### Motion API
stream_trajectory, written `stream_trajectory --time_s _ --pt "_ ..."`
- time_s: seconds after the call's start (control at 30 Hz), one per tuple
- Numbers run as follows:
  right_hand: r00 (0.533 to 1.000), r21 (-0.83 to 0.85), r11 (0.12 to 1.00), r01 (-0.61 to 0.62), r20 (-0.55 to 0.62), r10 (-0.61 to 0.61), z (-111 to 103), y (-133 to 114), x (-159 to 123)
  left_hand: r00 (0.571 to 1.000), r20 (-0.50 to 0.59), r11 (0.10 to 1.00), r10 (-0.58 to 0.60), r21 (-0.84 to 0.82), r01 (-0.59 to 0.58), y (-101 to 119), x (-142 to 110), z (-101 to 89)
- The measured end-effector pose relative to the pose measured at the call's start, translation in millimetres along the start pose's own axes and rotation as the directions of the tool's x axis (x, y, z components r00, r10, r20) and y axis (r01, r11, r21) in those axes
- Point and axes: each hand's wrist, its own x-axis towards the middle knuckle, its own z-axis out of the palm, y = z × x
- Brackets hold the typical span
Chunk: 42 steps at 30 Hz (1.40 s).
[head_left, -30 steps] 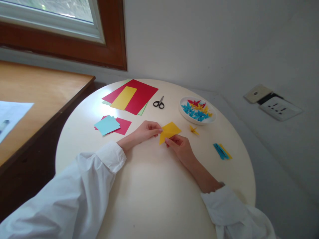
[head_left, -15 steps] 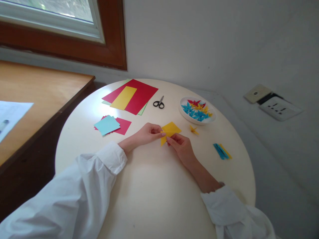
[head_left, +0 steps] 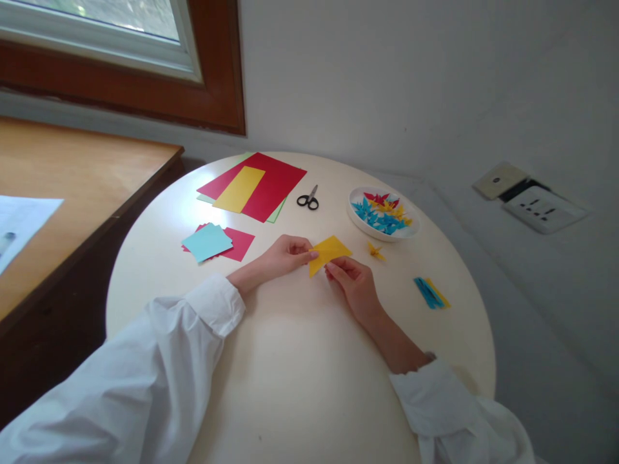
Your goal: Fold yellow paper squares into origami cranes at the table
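Note:
A folded yellow paper [head_left: 329, 250] lies at the middle of the round white table [head_left: 300, 361]. My left hand [head_left: 285, 253] pinches its left corner with thumb and fingers closed. From the near side, my right hand [head_left: 352, 280] pinches the lower edge of the same paper. Both forearms rest on the table in white sleeves.
Behind the hands lie black scissors [head_left: 308, 200], large red and yellow sheets [head_left: 256, 188], and small blue and red squares [head_left: 213, 241]. A white dish of folded paper cranes [head_left: 383, 214] stands at right, a small yellow crane [head_left: 376, 251] beside it, blue and yellow folded strips [head_left: 431, 293] further right. A wooden desk [head_left: 72, 187] adjoins on the left.
My right hand has slid slightly up and right along the paper's lower edge, and the yellow paper now looks flatter and narrower. The left hand stays at its corner.

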Motion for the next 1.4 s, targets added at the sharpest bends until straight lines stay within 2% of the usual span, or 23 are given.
stream_trajectory --time_s 0.33,0.6,0.73,0.93,1.1,1.4 --pt "1.000 0.088 0.996 0.021 -0.009 -0.020 0.8 4.2 -0.1 0.999 0.010 0.999 0.032 -0.037 -0.031 1.1 -1.5 0.9" --pt "0.999 -0.013 0.999 0.042 -0.025 -0.043 3.5 -4.1 0.1 0.997 0.014 0.996 0.077 -0.055 -0.076 -1.5 1.5 0.7" --pt "0.999 -0.019 0.999 0.041 -0.019 -0.042 3.7 -3.1 0.6 0.998 0.020 0.996 0.057 -0.066 -0.055 -3.1 1.3 0.5" --pt "0.999 -0.018 0.999 0.038 -0.009 -0.038 3.7 -2.6 0.1 0.999 -0.042 0.993 0.033 -0.109 -0.037 -5.6 1.4 0.8" --pt "0.999 -0.042 0.998 0.040 -0.012 -0.041 3.2 -3.8 -0.2 1.000 -0.030 0.992 0.004 -0.123 -0.008 -7.4 2.1 -0.2" --pt "0.999 0.141 0.990 -0.007 -0.034 0.012 2.9 2.3 -0.4 1.000 0.002 0.995 -0.030 -0.098 0.030 -0.4 0.3 0.9"
